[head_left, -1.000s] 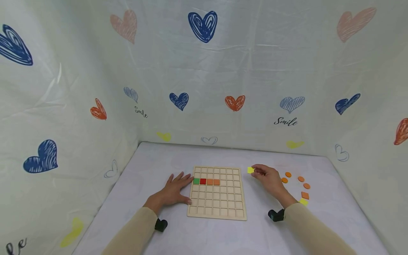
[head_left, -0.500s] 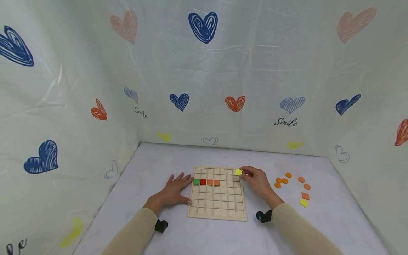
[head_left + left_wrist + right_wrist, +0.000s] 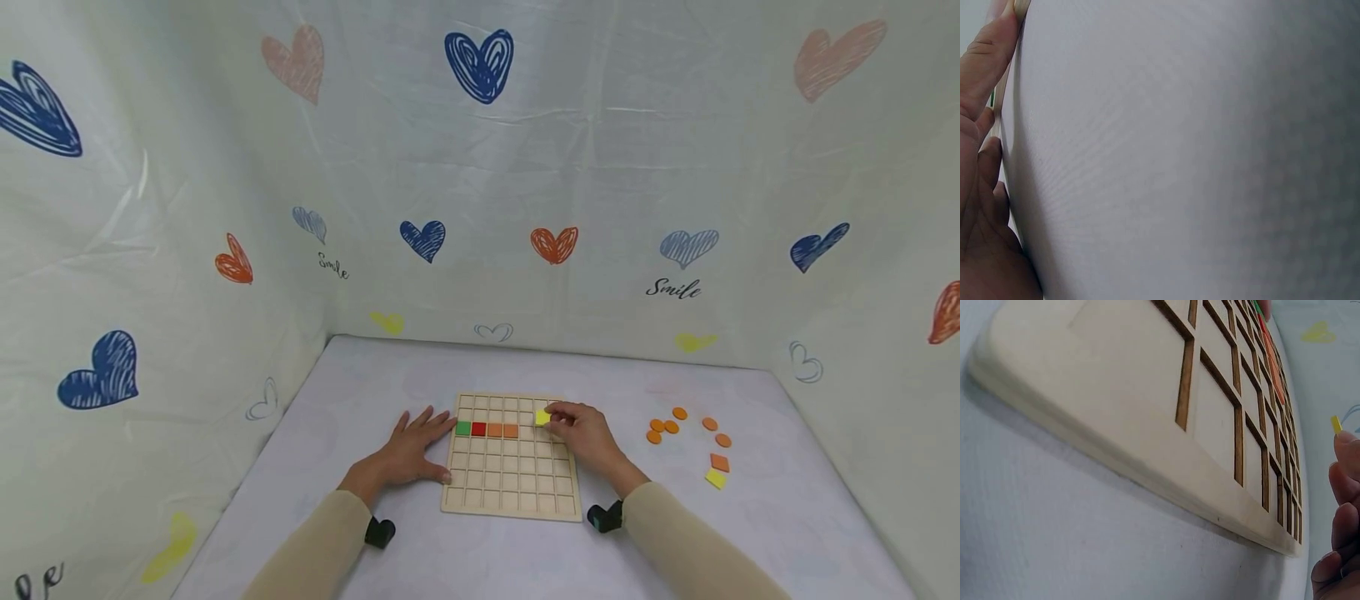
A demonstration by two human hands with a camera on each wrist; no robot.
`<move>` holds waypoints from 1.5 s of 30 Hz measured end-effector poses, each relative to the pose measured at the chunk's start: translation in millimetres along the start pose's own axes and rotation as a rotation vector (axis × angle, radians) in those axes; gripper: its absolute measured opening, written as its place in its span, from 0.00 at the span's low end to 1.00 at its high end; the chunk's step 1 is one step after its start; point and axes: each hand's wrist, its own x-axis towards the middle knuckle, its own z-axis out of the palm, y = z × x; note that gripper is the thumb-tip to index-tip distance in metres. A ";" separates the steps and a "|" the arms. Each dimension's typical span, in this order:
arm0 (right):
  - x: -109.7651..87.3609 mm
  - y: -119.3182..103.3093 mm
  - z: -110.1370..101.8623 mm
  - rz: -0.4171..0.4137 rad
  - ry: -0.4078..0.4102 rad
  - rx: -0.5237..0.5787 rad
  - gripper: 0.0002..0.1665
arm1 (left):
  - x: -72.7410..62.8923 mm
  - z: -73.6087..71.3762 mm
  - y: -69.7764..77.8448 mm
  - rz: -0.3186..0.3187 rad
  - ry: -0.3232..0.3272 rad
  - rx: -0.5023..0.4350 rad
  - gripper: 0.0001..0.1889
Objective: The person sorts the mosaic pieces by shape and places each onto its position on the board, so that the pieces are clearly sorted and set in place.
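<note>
In the head view a wooden grid board (image 3: 510, 479) lies on the table. Its third row from the far edge holds, from the left, a green tile (image 3: 463, 428), a red tile (image 3: 478, 429) and two orange square tiles (image 3: 502, 430). My right hand (image 3: 591, 435) pinches a yellow square tile (image 3: 542, 417) over the upper right part of the board; the right wrist view shows that yellow tile (image 3: 1335, 424) edge-on, raised above the grid. With fingers spread, my left hand (image 3: 405, 452) rests at the board's left edge, thumb and fingertips touching it.
Several orange round discs (image 3: 671, 427) lie on the table to the right of the board. Nearer me are an orange square tile (image 3: 720, 462) and another yellow tile (image 3: 716, 478). A heart-printed curtain (image 3: 600, 167) surrounds the table.
My right hand has carried the yellow tile leftward from beside the board to over its upper right cells, uncovering more orange discs. My left hand has stayed in place.
</note>
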 end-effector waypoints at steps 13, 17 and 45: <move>2.5 0.0 14.1 -0.084 -0.029 -0.116 0.13 | 0.9 0.8 -0.8 -0.003 0.004 0.012 0.55; 2.1 -4.6 16.3 -0.091 -0.046 -0.132 0.13 | 1.0 0.9 -1.3 -0.001 0.004 0.011 0.55; 1.6 -3.8 24.5 -0.131 -0.100 -0.186 0.14 | 2.6 -0.8 -2.6 -0.004 -0.008 0.019 0.55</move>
